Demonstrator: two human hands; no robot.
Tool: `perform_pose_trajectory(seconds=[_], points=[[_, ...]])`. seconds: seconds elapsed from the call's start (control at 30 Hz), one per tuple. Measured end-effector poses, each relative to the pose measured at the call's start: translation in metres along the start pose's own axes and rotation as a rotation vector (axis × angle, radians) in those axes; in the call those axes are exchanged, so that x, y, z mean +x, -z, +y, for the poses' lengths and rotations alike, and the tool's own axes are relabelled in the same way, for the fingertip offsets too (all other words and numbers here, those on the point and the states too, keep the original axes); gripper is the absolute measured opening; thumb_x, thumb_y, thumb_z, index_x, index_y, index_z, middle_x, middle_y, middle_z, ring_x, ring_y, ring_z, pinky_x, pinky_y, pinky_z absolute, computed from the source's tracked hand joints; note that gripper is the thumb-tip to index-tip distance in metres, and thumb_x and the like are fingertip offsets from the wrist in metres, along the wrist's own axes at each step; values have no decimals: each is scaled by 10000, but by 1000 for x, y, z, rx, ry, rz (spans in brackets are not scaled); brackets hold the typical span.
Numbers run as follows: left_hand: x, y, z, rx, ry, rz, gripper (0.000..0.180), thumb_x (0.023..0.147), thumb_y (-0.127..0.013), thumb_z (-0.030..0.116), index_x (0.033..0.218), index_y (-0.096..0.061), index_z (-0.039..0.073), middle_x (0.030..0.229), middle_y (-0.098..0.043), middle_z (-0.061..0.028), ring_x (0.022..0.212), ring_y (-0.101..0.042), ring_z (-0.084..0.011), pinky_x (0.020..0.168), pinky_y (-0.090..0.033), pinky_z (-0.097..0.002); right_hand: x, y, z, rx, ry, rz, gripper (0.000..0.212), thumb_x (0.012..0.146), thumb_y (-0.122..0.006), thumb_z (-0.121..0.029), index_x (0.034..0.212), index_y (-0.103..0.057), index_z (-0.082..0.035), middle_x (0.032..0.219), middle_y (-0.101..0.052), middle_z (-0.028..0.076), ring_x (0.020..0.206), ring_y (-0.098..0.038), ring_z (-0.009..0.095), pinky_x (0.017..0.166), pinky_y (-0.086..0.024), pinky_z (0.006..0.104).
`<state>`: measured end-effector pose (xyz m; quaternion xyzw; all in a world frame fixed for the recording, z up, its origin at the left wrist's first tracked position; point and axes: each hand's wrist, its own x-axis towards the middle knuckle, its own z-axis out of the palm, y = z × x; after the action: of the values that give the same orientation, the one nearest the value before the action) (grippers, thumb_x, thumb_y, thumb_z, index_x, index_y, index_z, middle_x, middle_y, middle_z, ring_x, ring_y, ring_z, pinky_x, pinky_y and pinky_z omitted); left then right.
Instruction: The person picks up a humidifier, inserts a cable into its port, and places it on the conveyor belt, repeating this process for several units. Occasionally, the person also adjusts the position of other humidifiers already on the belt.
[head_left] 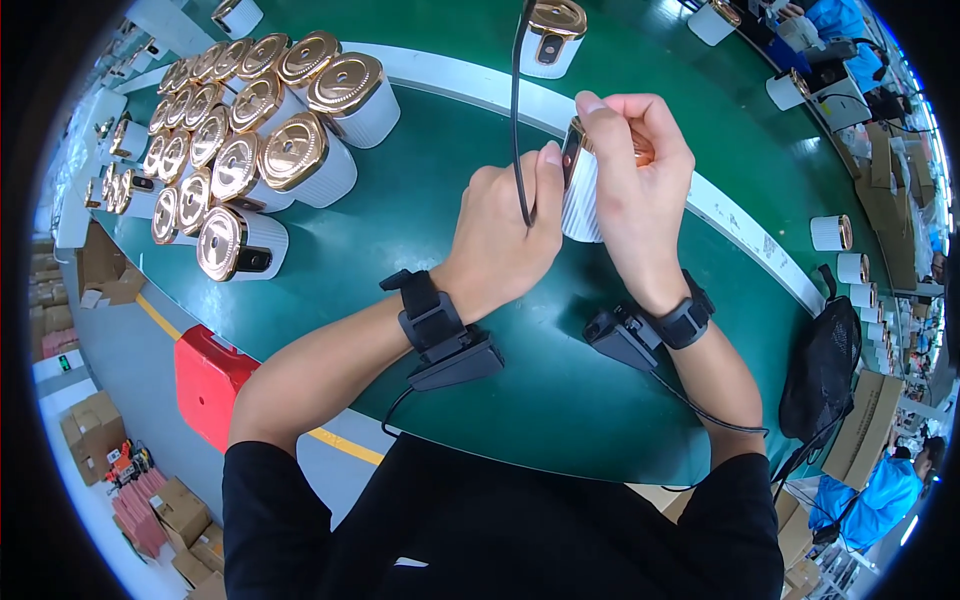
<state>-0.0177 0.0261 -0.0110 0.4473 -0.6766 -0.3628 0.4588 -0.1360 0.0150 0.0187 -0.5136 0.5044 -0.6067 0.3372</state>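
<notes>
1. Black shirt [500, 520] is nearest, at the bottom.
2. Red stool [210, 390] stands at left, beside the green surface [540, 380].
3. Many white pots [237, 165] with gold lids sit close together.
4. Left hand [505, 225] is curled next to one pot [580, 208]; I cannot tell if it grips. Black cord [516, 100] hangs down to it.
5. Right hand [640, 190] wraps around that pot, near the surface's far edge.
6. Black bag [820, 360] is at right.

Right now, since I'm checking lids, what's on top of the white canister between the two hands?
A gold-coloured lid shows in part on the white canister; the right hand covers the rest.
</notes>
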Motion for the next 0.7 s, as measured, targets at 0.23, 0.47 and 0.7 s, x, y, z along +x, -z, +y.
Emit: perform_pose_trajectory(seconds=[0.23,0.47,0.7], points=[[-2,-3,-8,-87,157,31,381,995,-407,235,705,-468,-4,487,-379,-105,433,-341,-191,442,-312,-354,34,53,14,-490,484,62,193,841,-692,-152,850,-574,0,761,-598,34,678,-553,80,626,-454,223],[10,-7,1,-406,319,27,370,990,-429,271,696,-398,49,589,-345,16,550,-305,-65,466,-237,-273,88,303,61,-914,311,647,288,834,-722,-236,903,-564,-6,842,-599,82,749,-583,132,684,-476,265],[3,5,-1,-613,387,-25,317,963,-462,225,698,-367,81,618,-315,34,547,-256,-48,474,-205,-238,126,266,58,-1317,678,678,437,842,-691,-305,1066,-531,35,1137,-539,218,1084,-528,251,956,-375,414]])
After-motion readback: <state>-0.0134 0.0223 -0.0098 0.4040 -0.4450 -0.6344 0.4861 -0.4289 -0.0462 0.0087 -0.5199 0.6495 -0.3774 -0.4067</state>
